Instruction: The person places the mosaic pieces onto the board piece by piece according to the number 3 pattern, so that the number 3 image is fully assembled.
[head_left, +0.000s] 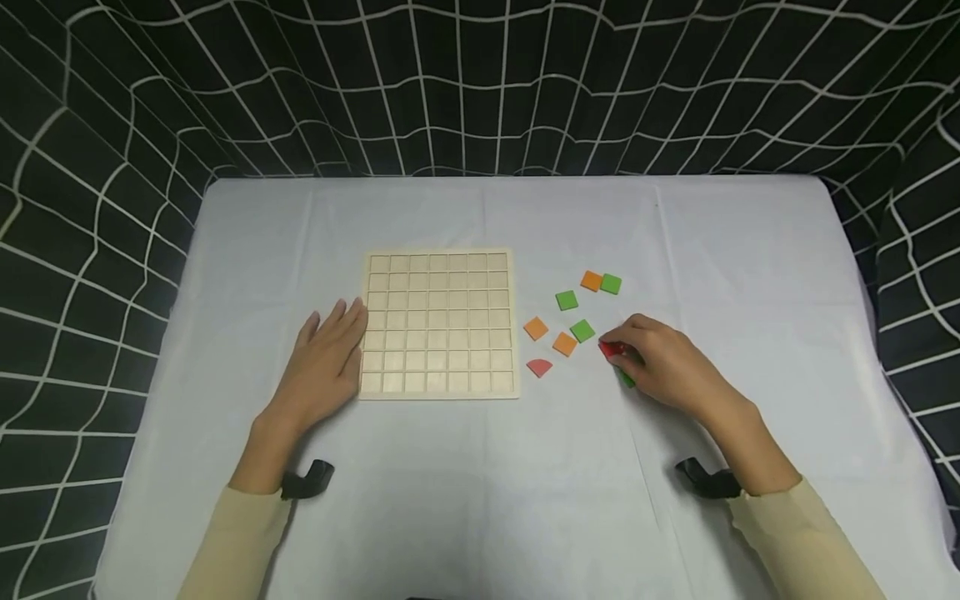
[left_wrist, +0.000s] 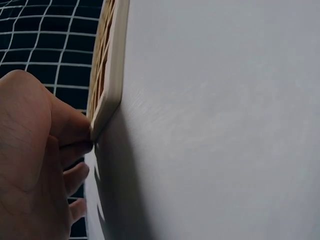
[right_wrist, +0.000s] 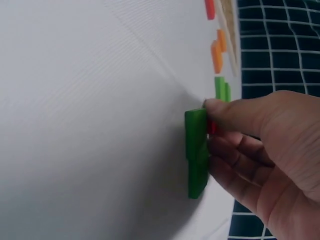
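A pale wooden grid board lies on the white table. My left hand rests beside its left edge with fingers fairly straight, fingertips right at the frame. In the left wrist view, the thumb and fingertips meet the corner of the board. My right hand pinches a small red tile between thumb and fingers, low over the cloth. Partly hidden under that hand is a green tile; in the right wrist view green pieces stand out just in front of the fingertips.
Between board and right hand lie several loose tiles: orange ones, green ones and a red quarter-round piece. An orange tile touches a green one farther back. White netting encloses the table's back and sides.
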